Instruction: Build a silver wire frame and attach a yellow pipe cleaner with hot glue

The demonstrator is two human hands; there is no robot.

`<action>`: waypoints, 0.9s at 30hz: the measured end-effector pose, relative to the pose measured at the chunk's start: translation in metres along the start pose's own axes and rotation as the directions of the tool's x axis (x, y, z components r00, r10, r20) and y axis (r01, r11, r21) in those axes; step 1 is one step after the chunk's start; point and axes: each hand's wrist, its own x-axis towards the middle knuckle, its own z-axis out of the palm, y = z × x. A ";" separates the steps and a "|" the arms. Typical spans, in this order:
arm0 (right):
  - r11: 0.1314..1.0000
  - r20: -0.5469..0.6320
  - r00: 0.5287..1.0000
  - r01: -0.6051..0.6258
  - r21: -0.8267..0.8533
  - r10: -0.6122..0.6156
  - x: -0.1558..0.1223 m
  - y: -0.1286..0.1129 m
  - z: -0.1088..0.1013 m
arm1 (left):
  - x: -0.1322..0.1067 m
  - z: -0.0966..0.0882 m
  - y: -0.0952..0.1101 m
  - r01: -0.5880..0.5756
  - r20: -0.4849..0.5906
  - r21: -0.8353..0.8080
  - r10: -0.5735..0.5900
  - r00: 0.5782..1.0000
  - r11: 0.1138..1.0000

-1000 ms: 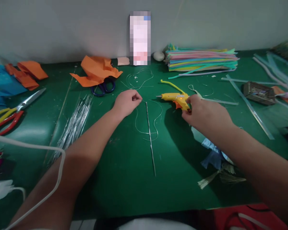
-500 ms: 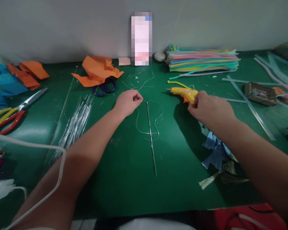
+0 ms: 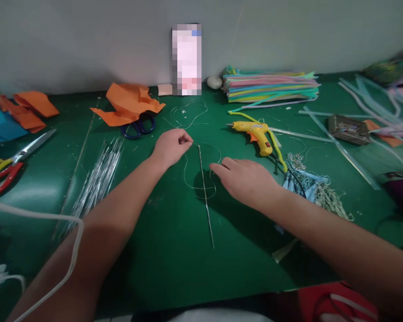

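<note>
My left hand (image 3: 172, 146) is closed in a pinch on the end of a thin thread (image 3: 185, 172), just by the top of a slim silver rod (image 3: 204, 188). The rod lies lengthwise on the green table, and the thread curves in a loose loop around it. My right hand (image 3: 243, 180) is to the right of the rod, fingers drawn together and tips at the loop's right side; whether they grip it is hidden. Beyond that hand a yellow glue gun (image 3: 250, 127) with an orange trigger lies on its side, held by nobody.
Silver strips (image 3: 102, 179) lie left, with red-and-yellow scissors (image 3: 20, 156) farther out. Orange paper (image 3: 127, 105) partly covers blue-handled scissors (image 3: 139, 127). A phone (image 3: 187, 60) leans on the wall beside bundled pipe cleaners (image 3: 272, 87). Blue tassels (image 3: 309, 181) and a small box (image 3: 348, 129) sit right.
My right hand has let go of the glue gun, which now rests on the table, and moved left to the thread loop. My left hand keeps its pinch. The view has shifted slightly.
</note>
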 end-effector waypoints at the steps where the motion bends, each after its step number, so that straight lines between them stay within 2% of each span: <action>1: 1.000 0.017 1.000 0.004 -0.024 -0.004 0.004 0.004 0.002 | 0.000 0.000 0.000 0.002 -0.001 -0.002 -0.002 1.000 1.000; 3: 0.998 0.058 0.998 0.042 -0.054 -0.039 0.014 0.015 0.005 | 0.000 0.000 0.000 0.009 0.001 -0.004 -0.009 1.000 1.000; 8: 0.953 0.074 0.961 0.275 -0.128 -0.267 0.034 0.029 0.003 | 0.001 0.000 -0.001 0.005 -0.001 0.004 -0.005 1.000 1.000; 12: 0.906 0.091 0.923 0.385 -0.173 -0.375 0.031 0.035 0.002 | 0.000 0.001 -0.001 0.003 -0.004 -0.002 -0.003 1.000 1.000; 18: 0.930 -0.006 0.944 0.323 -0.175 -0.329 0.004 0.071 0.006 | 0.000 0.000 0.001 0.026 0.004 -0.013 -0.026 1.000 1.000; 21: 0.952 0.015 0.962 0.272 -0.140 -0.273 -0.007 0.082 0.008 | -0.001 -0.001 0.002 0.033 0.007 -0.018 -0.032 0.999 0.999; 23: 0.985 0.021 0.988 0.155 -0.081 -0.154 -0.016 0.084 0.006 | -0.002 -0.001 0.002 0.033 0.003 -0.012 -0.033 0.999 0.999; 24: 0.999 -0.001 1.000 0.026 -0.048 -0.026 -0.021 0.086 0.004 | -0.002 -0.001 0.002 0.033 0.003 -0.010 -0.033 0.999 0.999; 25: 0.989 -0.034 0.988 -0.148 -0.015 0.148 -0.027 0.089 0.002 | -0.001 -0.001 0.002 0.033 0.002 -0.009 -0.033 0.999 0.999; 26: 0.925 -0.090 0.921 -0.380 0.020 0.380 -0.035 0.096 0.000 | -0.001 0.000 0.002 0.032 0.003 -0.010 -0.032 0.999 0.999; 27: 0.811 -0.111 0.804 -0.584 0.037 0.584 -0.043 0.105 -0.001 | -0.001 0.000 0.001 0.030 0.004 -0.012 -0.030 1.000 0.999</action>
